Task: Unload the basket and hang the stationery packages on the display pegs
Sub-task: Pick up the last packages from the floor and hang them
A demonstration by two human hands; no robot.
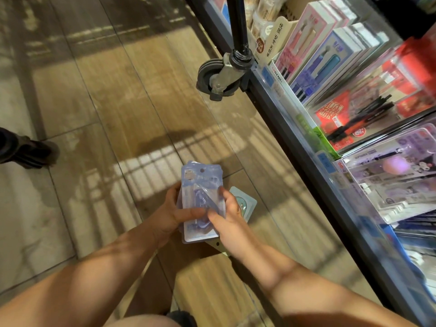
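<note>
Wood floor [106, 102] fills the left, a stocked shelf [286, 135] runs down the right, and a caster [217, 79] sits at upper centre. At lower centre, a stack of blue packs [200, 185] is gripped by both hands: left hand [174, 213] with its thumb across the front, right hand [228, 215] pinching the right edge, a teal pack [245, 204] behind it.

A grey caster wheel [218, 79] under a black pole [238, 22] sits on the wooden floor [118, 102], a dark shoe [26, 149] well apart.
</note>
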